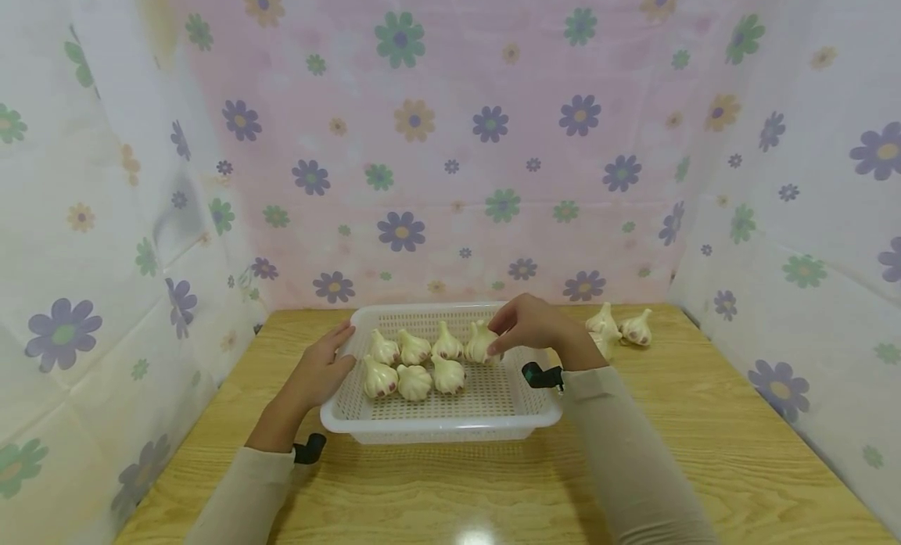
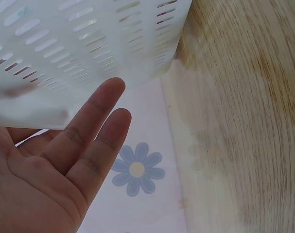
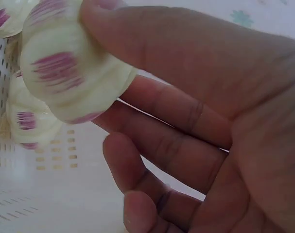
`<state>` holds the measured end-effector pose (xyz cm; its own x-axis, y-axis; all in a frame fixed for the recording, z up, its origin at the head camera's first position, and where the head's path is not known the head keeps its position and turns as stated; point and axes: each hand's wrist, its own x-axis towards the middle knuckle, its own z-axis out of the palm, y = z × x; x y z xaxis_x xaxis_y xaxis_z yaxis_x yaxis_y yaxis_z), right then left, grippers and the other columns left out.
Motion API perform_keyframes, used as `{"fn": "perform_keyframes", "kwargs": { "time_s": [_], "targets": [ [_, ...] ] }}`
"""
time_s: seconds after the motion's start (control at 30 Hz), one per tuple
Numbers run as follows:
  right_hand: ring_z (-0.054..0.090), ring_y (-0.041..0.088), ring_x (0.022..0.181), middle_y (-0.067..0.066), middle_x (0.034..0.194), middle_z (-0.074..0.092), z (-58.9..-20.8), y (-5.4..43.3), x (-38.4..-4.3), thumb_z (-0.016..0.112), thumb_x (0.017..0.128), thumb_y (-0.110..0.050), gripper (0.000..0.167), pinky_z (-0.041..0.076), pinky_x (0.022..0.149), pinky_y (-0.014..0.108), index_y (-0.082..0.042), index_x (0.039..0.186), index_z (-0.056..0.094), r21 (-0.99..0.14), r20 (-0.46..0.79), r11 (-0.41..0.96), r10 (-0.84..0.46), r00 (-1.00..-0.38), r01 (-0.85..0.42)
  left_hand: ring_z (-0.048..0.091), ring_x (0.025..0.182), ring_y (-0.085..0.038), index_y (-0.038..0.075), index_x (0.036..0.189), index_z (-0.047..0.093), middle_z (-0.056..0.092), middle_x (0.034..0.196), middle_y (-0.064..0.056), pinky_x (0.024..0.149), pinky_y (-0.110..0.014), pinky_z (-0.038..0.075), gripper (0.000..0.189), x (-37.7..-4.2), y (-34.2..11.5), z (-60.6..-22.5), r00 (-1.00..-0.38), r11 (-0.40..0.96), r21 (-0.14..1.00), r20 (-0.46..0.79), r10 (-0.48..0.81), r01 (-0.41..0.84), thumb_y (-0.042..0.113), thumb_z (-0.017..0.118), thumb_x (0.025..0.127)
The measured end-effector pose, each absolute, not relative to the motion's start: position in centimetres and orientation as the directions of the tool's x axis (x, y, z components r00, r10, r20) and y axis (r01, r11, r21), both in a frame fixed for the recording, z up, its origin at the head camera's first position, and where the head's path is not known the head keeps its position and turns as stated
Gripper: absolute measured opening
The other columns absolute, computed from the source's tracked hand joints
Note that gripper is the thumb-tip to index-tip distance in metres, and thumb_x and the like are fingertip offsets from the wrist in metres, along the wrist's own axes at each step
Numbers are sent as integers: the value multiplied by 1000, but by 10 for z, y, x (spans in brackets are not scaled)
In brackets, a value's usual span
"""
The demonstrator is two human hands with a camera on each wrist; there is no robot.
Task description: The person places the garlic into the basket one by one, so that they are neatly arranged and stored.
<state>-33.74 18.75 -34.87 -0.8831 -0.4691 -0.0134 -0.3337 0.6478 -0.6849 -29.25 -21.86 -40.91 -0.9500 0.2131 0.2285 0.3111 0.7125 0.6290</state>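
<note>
A white slotted plastic basket (image 1: 441, 423) sits on the table with several whole garlic bulbs in two rows inside it. My right hand (image 1: 533, 324) is over the basket's right half and pinches a cream garlic bulb (image 3: 64, 63) with purple streaks between thumb and fingers. Close beside that bulb, another garlic bulb (image 3: 31, 114) lies in the basket. At the left side of the basket, my left hand (image 1: 322, 367) touches the rim with its fingers extended. From the left wrist, two straight fingers (image 2: 96, 109) show along the outside of the slotted wall.
Beyond my right wrist, a few more garlic bulbs (image 1: 637, 328) lie on the wooden table (image 1: 450, 482), some partly hidden by the hand. Flowered cloth (image 1: 450, 170) stands around the table's back and sides. A black wrist mount (image 1: 542, 374) is on my right wrist.
</note>
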Motion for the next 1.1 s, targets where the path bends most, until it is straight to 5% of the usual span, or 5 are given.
{"fn": "perform_keyframes", "kwargs": {
  "time_s": [0.23,0.77,1.1],
  "targets": [
    [73,17,93,1,103,78,-354,177,-341,94,74,-31,46,60,91,44,-12,113,78,-659,-70,691,-449,-891,-296,27,155,-44,1,159,37,28,170,-14,122,-62,28,63,-293,-219,-410,-949,713,626,231,217,315,17,49,99],
    [69,14,87,-3,99,75,-356,158,-341,95,73,-29,33,60,80,38,-18,100,81,-498,-163,805,-454,-876,-324,27,155,-44,1,159,38,28,170,-13,121,-62,30,63,-291,-219,-408,-952,711,634,222,210,305,18,50,99],
    [73,30,79,-3,80,75,-361,153,-343,92,76,-22,24,59,66,37,-16,96,82,-504,-201,800,-476,-856,-326,27,155,-44,1,159,37,28,170,-14,122,-61,29,63,-292,-218,-408,-953,712,633,220,210,303,17,50,100]
  ]
}}
